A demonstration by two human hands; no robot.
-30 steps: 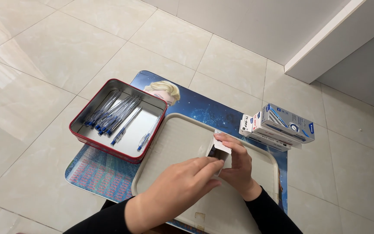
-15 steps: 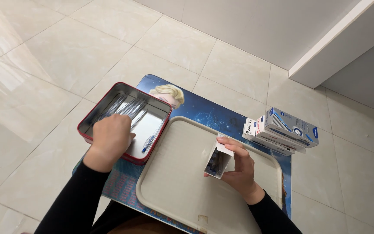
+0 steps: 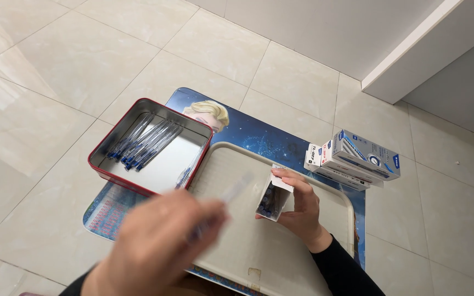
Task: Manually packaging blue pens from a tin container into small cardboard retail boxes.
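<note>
Over beige tray (image 3: 325,274), right hand (image 3: 302,211) clamps small open box (image 3: 274,200) by sides; light, crushable card. Left hand (image 3: 157,249) blurred, pinching thin, stiff, slippery pen (image 3: 234,192).

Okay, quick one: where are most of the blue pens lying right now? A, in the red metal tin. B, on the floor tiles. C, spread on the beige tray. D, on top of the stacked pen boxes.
A: the blue pens lie bunched inside the red metal tin, left of the beige tray; the right hand holds a small open box over that tray.
</note>
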